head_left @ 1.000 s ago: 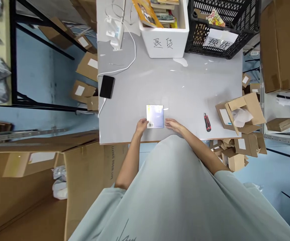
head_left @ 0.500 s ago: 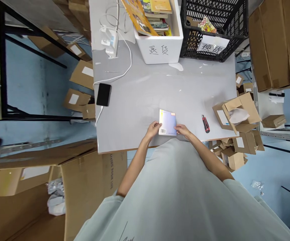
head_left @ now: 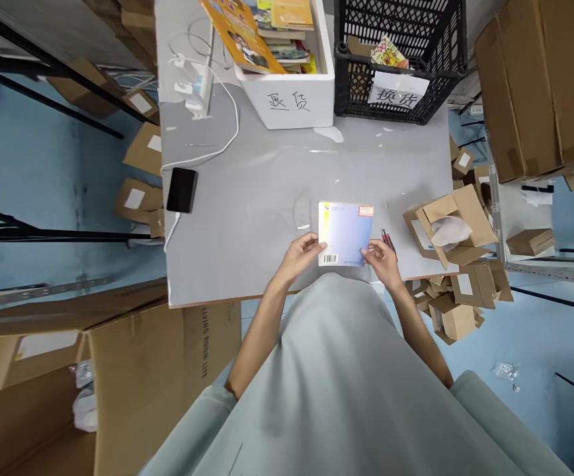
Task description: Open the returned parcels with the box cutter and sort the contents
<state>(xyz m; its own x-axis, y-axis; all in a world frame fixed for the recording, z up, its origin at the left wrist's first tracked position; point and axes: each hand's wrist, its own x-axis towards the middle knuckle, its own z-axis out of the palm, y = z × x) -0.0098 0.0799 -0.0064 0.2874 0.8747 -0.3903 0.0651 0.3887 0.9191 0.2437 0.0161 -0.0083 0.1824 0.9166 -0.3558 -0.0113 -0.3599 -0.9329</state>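
Observation:
A thin pale-blue book (head_left: 345,233) with a barcode at its near left corner and a red sticker at its far right corner is lifted off the grey table (head_left: 267,198), near the front edge. My left hand (head_left: 303,254) pinches its near left corner. My right hand (head_left: 381,259) grips its near right corner. A red-and-black utility knife (head_left: 387,242) lies on the table just right of the book, partly hidden behind my right hand.
A black phone (head_left: 182,190) on a white cable lies at the table's left edge. At the back stand a white foam box (head_left: 291,99) of books and a black crate (head_left: 401,59). Open cardboard boxes (head_left: 448,228) pile up at the right edge, with bigger cartons all around.
The book has come up off the table and looks larger. It and both hands have shifted right, up to the utility knife. The view has swung left.

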